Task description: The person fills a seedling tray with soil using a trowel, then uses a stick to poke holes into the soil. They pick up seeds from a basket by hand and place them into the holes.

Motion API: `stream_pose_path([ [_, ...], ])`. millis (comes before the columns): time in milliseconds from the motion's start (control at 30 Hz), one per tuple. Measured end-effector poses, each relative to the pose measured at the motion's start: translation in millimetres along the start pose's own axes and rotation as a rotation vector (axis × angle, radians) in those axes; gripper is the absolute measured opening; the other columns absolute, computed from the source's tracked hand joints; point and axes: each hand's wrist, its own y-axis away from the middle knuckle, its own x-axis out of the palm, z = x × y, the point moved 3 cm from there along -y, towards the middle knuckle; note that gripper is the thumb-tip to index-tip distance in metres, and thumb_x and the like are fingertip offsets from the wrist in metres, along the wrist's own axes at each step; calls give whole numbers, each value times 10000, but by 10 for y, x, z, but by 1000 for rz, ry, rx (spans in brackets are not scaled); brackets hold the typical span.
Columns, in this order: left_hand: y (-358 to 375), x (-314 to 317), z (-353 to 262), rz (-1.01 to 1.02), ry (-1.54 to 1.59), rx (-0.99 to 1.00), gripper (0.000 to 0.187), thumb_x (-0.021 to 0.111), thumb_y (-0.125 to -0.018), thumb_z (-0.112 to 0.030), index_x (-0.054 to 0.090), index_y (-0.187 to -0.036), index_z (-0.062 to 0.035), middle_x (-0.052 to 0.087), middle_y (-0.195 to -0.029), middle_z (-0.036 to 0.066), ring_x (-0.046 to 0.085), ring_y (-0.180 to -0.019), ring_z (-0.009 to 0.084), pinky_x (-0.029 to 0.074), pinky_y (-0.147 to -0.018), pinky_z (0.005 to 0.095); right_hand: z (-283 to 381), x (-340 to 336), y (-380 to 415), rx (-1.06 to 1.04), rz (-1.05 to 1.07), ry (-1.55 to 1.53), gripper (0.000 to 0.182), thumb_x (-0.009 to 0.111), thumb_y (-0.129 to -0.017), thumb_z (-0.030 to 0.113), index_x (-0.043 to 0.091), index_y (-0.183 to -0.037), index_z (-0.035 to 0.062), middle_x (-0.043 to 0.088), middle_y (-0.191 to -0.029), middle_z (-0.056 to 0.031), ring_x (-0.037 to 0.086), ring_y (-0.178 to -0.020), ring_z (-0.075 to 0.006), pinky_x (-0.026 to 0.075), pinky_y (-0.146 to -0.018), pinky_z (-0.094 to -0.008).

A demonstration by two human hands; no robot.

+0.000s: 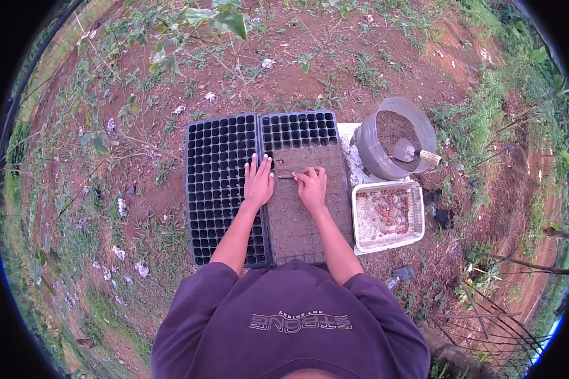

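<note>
Two black seedling trays stand side by side. The left seedling tray (221,189) has bare cells, while most of the right seedling tray (299,118) is covered with brown soil (297,221), its far rows unfilled. My left hand (258,182) lies flat over the seam between the trays, fingers stretched forward and holding nothing. Over the soil, my right hand (312,187) pinches a short thin stick (286,177) that points left, toward my left hand. Just beyond the stick is a small reddish spot (280,162) in the soil. Part of the stick is hidden by my fingers.
To the right stands a clear round tub (367,151) of soil, with a trowel (406,151) resting in it. Nearer me is a cream basket (389,242) holding reddish-brown bits. Leafy plants (231,22) rise beyond the trays, and dry branches (493,316) lie at lower right.
</note>
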Motion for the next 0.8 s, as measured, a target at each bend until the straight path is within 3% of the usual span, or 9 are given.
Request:
stream_pose_path([
  [333, -67, -66, 107, 8, 60, 37, 443, 452, -933, -177, 477, -1370, -111, 372, -1494, 16, 170, -1443, 316, 144, -1172, 499, -1, 120, -129, 15, -3, 22, 148, 696, -763, 89, 761, -872, 164, 611, -890, -26, 498, -979, -280, 404, -856, -399],
  [800, -86, -39, 154, -1, 133, 51, 444, 465, -916, -163, 489, -1356, -118, 402, -1462, 23, 212, -1428, 297, 143, -1164, 534, -72, 110, -257, -29, 11, 43, 186, 692, -754, 73, 759, -877, 195, 612, -904, -7, 487, -990, -277, 394, -870, -397],
])
